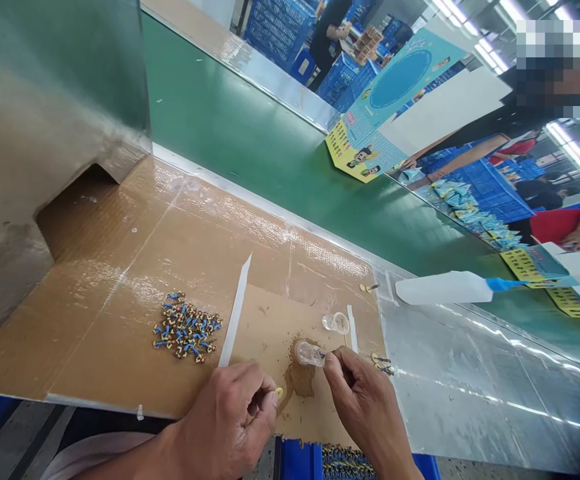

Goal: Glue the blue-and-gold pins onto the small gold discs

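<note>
My left hand (235, 417) is closed in a pinch on a tiny yellow piece (279, 393) near the cardboard's front edge. My right hand (365, 407) pinches a thin stick (331, 355) whose tip meets a small clear cup (310, 353) lying on a brown stain. A second clear cup (337, 323) lies just beyond it. A heap of several small blue, yellow and black toy figures (186, 329) sits left of my hands. A white strip (235, 312) runs between the heap and the cups.
The cardboard sheet (120, 267) covers the bench beside a green conveyor belt (250, 140). A metal housing (30, 120) stands at left. A white and blue tool (450, 288) lies on the belt's edge. Other people's arms and printed cards (370, 143) are across the belt.
</note>
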`<state>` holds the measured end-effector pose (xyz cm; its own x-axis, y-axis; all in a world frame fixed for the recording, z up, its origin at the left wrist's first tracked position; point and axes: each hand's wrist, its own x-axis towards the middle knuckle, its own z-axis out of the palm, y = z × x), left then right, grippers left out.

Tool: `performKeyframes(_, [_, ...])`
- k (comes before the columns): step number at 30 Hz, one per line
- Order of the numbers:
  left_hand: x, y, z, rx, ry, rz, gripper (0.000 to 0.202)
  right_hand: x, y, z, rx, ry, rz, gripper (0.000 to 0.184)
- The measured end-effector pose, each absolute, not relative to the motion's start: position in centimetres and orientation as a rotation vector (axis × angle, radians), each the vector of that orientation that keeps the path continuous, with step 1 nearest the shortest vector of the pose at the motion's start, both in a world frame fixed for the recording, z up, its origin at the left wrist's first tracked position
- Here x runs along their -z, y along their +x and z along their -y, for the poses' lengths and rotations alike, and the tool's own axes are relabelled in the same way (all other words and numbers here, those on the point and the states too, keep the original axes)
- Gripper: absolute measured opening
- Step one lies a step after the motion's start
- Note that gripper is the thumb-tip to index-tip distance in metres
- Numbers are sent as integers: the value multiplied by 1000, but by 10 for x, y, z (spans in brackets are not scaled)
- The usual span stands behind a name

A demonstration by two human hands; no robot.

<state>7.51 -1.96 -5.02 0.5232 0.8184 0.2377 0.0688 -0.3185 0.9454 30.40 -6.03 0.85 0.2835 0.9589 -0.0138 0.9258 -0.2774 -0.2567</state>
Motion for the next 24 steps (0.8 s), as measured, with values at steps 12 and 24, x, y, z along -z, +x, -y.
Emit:
performKeyframes(12, [47, 74, 17, -920, 1732, -744, 17, -9, 298, 58, -243, -2327, 1764, 41])
performKeyframes(24, [47, 74, 18, -924, 1746, -737, 16, -9, 300, 63, -201, -2292, 1745, 41])
